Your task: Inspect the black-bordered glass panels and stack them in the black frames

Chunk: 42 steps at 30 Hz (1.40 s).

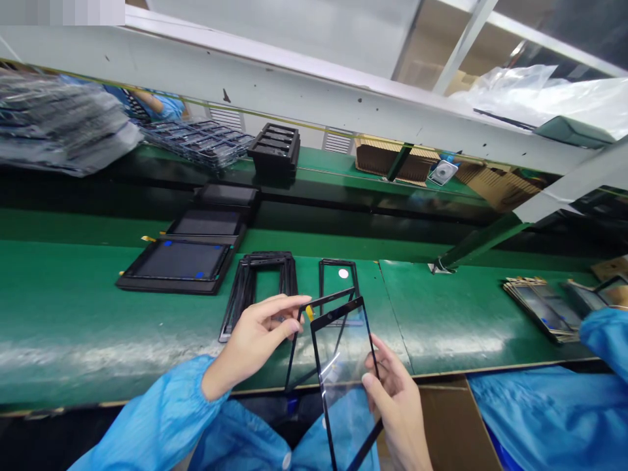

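My left hand (pixel 258 337) pinches a thin black rectangular frame (pixel 335 297) at its upper left corner. In my right hand (pixel 395 399) is a clear glass touch panel (pixel 343 373) with a black border, gripped by its right edge. The panel is tilted and overlaps the frame in front; whether they touch I cannot tell. A small yellow tab (pixel 309 313) shows between them near my left fingers. Just beyond my left hand lies a stack of black frames (pixel 235 294). Another black frame (pixel 322 281) rests on the bench behind the held parts, with a white round spot inside it.
Black trays (pixel 169 286) with dark screens stand left on the green bench (pixel 59 314). A slanted post (pixel 483 245) rises at the right, near stacked panels (pixel 544 307). Another person's blue sleeve (pixel 606 337) is at the right edge. A white beam (pixel 294 91) crosses above.
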Available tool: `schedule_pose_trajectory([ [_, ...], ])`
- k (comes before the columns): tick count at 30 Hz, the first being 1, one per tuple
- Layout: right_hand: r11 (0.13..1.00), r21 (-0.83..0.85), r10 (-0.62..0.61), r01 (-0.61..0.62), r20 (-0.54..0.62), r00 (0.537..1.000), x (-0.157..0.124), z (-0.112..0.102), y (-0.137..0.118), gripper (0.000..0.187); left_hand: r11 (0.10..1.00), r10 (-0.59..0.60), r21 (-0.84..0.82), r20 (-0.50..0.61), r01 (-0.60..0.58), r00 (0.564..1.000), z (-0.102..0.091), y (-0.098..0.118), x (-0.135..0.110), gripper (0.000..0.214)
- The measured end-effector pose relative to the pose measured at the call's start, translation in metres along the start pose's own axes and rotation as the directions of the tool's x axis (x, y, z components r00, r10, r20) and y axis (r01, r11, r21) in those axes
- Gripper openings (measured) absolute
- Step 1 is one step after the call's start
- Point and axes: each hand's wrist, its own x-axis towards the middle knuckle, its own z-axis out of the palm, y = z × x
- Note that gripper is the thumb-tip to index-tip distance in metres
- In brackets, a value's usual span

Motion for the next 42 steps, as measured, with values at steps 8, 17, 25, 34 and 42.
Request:
schedule_pose_trajectory([
  [8,1.000,-0.003,0.007,-0.007,-0.002,1.000,-0.001,0.002,-0.002,0.060,1.000,0.022,0.007,-0.062,-0.021,0.998,0.004,0.005,0.000,0.032],
  [17,1.000,-0.005,0.007,-0.007,-0.043,0.999,-0.003,0.004,-0.005,0.060,0.999,0.042,-0.008,-0.014,-0.042,0.999,0.006,0.000,-0.004,0.031],
  [25,0.987,-0.126,-0.117,0.100,-0.132,0.984,-0.009,0.011,0.015,0.063,0.966,-0.164,-0.202,0.015,0.164,0.986,0.011,0.000,-0.002,0.040],
  [34,0.972,-0.208,-0.128,0.107,-0.089,0.988,-0.009,0.015,0.022,0.065,0.942,-0.189,-0.284,-0.021,0.176,0.982,0.013,-0.013,-0.001,0.045],
  [42,0.974,-0.214,-0.085,0.071,-0.057,0.995,-0.005,0.010,0.031,0.066,0.911,-0.235,-0.347,0.011,0.225,0.972,0.016,-0.021,0.001,0.042],
])
